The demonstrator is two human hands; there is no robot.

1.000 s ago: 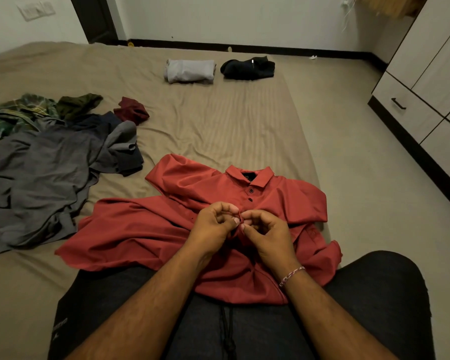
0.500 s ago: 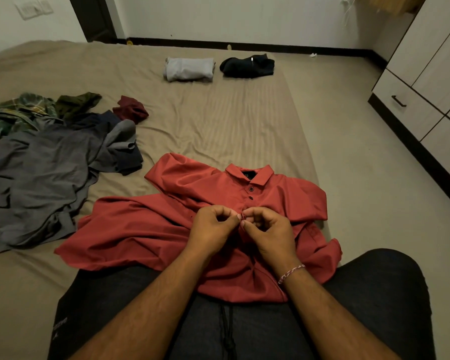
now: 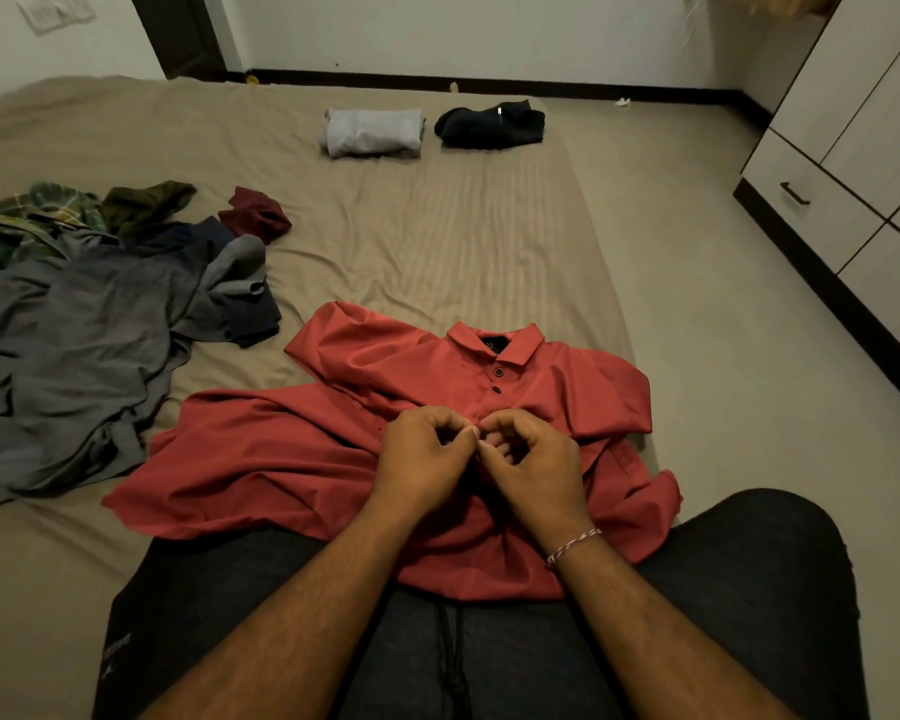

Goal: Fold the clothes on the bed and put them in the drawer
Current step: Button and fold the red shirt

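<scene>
Centrally, your fingers [image 3: 466, 433] curl and pinch the button placket of the red polo shirt [image 3: 365, 459], left hand [image 3: 424, 459] and right hand [image 3: 533, 462] meeting thumb to thumb just below the two dark buttons; whether a button sits between them cannot be told. Your shirt lies front-up on the bed [image 3: 437, 241], hem on your lap, collar pointing away, so its long axis runs straight ahead from both hands equally. Beyond lie an unfolded pile [image 3: 89, 335] at left, two folded garments [image 3: 372, 132] far ahead, and the drawer [image 3: 801, 200] at right.
</scene>
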